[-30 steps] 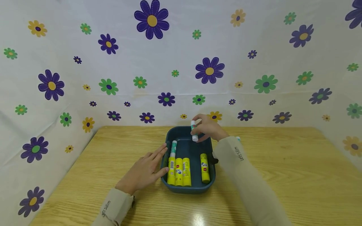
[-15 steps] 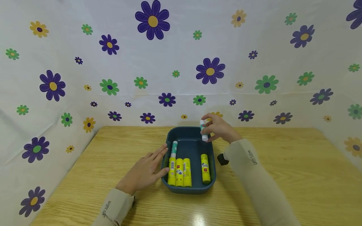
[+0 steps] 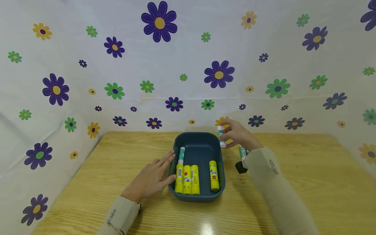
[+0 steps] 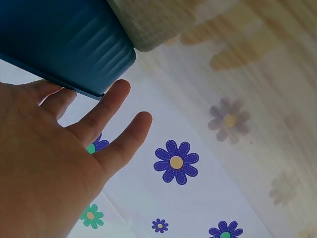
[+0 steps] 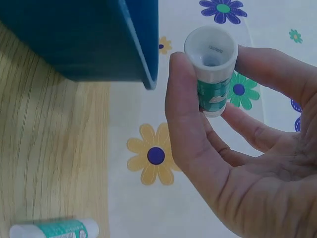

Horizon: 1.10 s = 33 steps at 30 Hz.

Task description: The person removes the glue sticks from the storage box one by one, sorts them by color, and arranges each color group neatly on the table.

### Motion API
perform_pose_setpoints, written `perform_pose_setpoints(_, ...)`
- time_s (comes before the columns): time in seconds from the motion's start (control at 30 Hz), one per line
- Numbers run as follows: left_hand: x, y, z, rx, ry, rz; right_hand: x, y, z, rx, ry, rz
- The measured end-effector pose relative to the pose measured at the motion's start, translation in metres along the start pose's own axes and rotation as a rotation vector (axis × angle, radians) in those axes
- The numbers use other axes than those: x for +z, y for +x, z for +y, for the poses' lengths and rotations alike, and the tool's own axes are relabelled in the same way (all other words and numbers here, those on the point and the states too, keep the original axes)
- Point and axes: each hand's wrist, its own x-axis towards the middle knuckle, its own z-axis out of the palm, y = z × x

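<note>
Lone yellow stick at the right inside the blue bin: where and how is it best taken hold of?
Probably pinched across the middle of the yellow stick, coming down from above: it is a slim cylinder lying lengthwise in the blue bin, close to the bin's right wall, with open space on the stick's left.

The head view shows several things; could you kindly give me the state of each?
Bin: upright, open-topped.
Three yellow glue sticks: lying side by side in the bin.
Fourth yellow glue stick: apart, near the bin's right wall.
Binned teal glue stick: beyond the leftmost yellow one.
Loose teal glue sticks: on the table, partly hidden.
Left hand: fingers extended, at the bin's left rim.
Right hand: pinching a held teal glue stick.
</note>
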Motion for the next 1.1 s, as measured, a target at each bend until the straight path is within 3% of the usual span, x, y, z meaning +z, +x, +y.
perform_pose_setpoints(0.6, 0.000, -0.001, 0.000, -0.001, -0.004, 0.017, -0.029, -0.019, 0.021, 0.006, -0.035, 0.021)
perform_pose_setpoints(0.83, 0.001, 0.000, -0.002, 0.027, 0.010, 0.067, -0.045, -0.026, 0.034, -0.009, -0.027, 0.053)
perform_pose_setpoints(1.1, -0.001, 0.000, -0.001, 0.031, 0.026, 0.076, -0.066, -0.034, 0.051, 0.038, -0.052, 0.079)
